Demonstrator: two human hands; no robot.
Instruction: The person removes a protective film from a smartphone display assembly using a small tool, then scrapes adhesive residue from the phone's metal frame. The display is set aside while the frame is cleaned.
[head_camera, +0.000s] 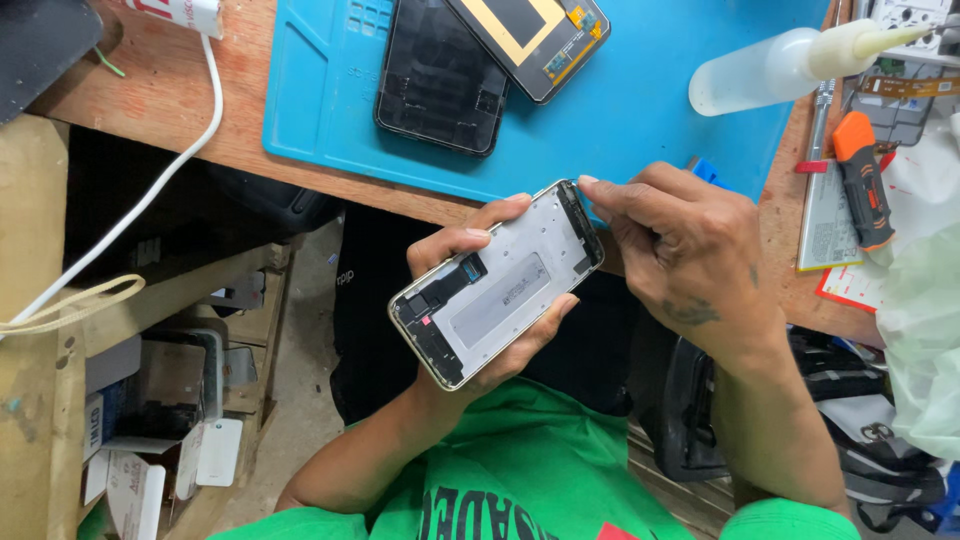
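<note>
left hand (478, 300) cradles the opened phone frame (497, 283) by its long edges, held below the wooden bench (240, 120); right hand (672, 232) pinches at its top corner. judged light, stiff, thin, fragile inside; grip by the rim only

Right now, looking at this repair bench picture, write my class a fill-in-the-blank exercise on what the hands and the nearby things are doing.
1. The left hand cradles an opened phone frame from ____.
2. The right hand pinches at the frame's ____ end.
3. Two phone parts lie on the ____ work mat.
4. The squeeze bottle on the mat lies on its ____.

Missing words: below; top; blue; side
</note>
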